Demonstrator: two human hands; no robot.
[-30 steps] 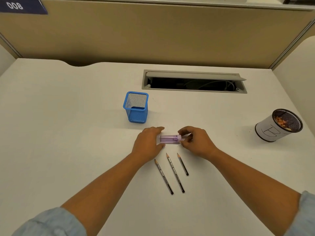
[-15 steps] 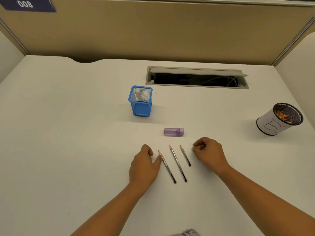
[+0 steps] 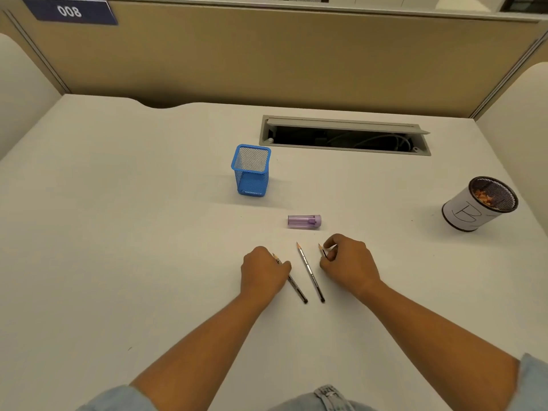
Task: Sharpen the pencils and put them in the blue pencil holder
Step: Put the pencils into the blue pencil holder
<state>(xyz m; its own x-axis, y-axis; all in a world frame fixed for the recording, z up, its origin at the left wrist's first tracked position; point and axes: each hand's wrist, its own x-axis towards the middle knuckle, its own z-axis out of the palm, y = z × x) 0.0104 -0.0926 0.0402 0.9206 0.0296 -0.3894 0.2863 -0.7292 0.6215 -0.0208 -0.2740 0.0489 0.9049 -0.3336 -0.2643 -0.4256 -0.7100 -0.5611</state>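
Three dark pencils with sharpened tips lie on the white desk. My left hand (image 3: 264, 272) closes on the left pencil (image 3: 296, 289), whose tip pokes out above the fingers. The middle pencil (image 3: 310, 271) lies free between my hands. My right hand (image 3: 348, 261) pinches the right pencil (image 3: 322, 251); only its tip end shows. A purple sharpener (image 3: 304, 221) lies on its side just beyond the pencils. The blue mesh pencil holder (image 3: 252, 170) stands upright and empty farther back to the left.
A white-wrapped mesh cup (image 3: 477, 204) holding shavings stands at the right. An open cable slot (image 3: 344, 136) runs across the back of the desk. Beige partition walls enclose the desk.
Both hands let go of the sharpener, pulled back toward me and closed on the outer pencils. The sharpener now lies alone on the desk.
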